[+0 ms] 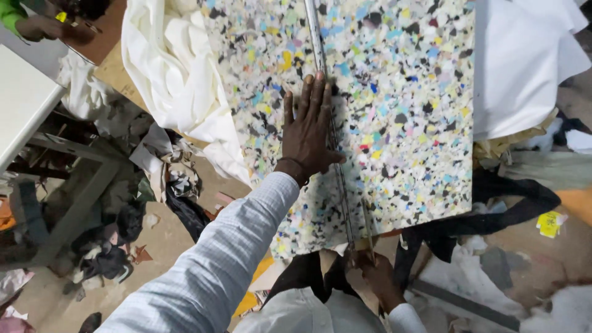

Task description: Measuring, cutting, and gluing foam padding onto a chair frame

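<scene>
On speckled foam sheet (401, 111), left hand (306, 132) spread flat; right hand (376, 274) pinching metal ruler (327, 105).

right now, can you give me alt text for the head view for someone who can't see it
Seen from above, a person's left hand presses a long metal ruler flat onto a speckled multicoloured foam sheet, while the right hand works at the ruler's near end by the sheet's edge. White cloth lies at the left.

I am in an upholstery or sewing workshop. A big slab of multicoloured rebonded foam (394, 105) fills my table, cream fabric (179, 86) is heaped at ten o'clock, and cloth scraps (117, 240) cover the floor at eight o'clock.
</scene>
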